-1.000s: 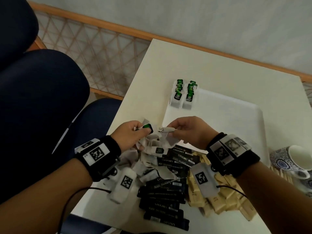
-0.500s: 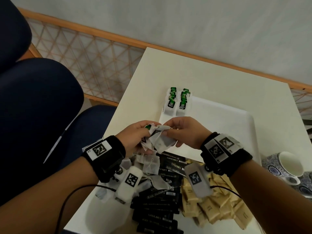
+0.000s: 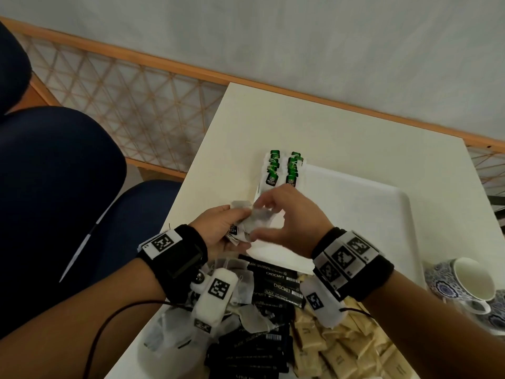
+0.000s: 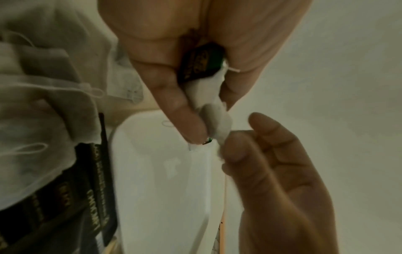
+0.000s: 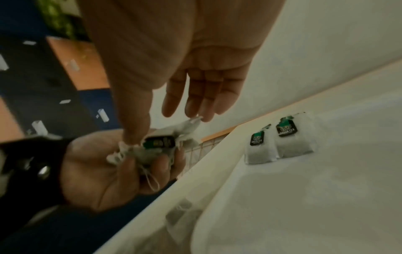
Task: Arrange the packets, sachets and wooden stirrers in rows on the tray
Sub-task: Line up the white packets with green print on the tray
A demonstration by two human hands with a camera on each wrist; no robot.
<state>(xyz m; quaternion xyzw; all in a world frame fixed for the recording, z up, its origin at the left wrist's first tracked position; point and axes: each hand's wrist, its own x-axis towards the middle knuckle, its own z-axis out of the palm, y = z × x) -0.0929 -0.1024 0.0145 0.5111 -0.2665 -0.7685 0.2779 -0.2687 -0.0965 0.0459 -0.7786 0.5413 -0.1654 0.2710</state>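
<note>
My left hand (image 3: 232,228) grips a small bunch of green-tagged tea bags (image 3: 240,233) just over the near left corner of the white tray (image 3: 355,214). My right hand (image 3: 258,220) meets it from the right and pinches one tea bag (image 3: 259,217) of the bunch between thumb and fingertips. The right wrist view shows a dark green tag (image 5: 158,142) on top of the bunch in my left palm (image 5: 97,171). Two short rows of tea bags (image 3: 282,170) lie in the tray's far left corner.
Black sachets (image 3: 273,285), loose tea bags (image 3: 254,318) and beige wrapped stirrers (image 3: 341,351) lie heaped on the table under my wrists. A blue-patterned cup (image 3: 470,283) stands at the right edge. A dark blue chair (image 3: 54,187) is at the left.
Both hands have moved a little toward the tray with the bunch. My right hand has risen and spread its fingers, now holding just one bag.
</note>
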